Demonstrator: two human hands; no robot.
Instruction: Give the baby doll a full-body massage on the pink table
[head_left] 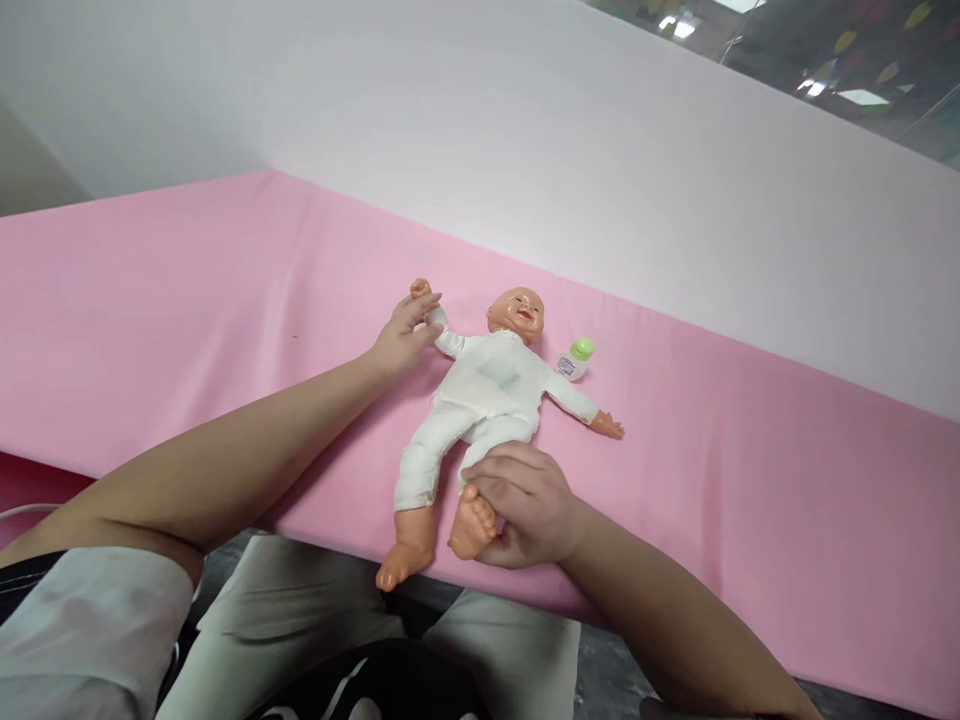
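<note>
A baby doll (491, 375) lies on its back, with a white cloth body and a hard plastic head, hands and feet. Its head points away from me and its feet reach the near edge. My left hand (407, 335) is at the doll's arm on the left, thumb and fingers closed around the forearm just below the plastic hand. The fingers of my right hand (529, 505) wrap round the lower leg on the right, beside the doll's raised foot (473, 522). My palm and fingers hide part of that leg.
A small bottle (576, 360) with a green cap lies next to the doll's shoulder. A pink cover (187, 300) spreads over the table. Behind it rises a white wall (450, 120), with a window (825, 70) at upper right. My legs are under the near edge.
</note>
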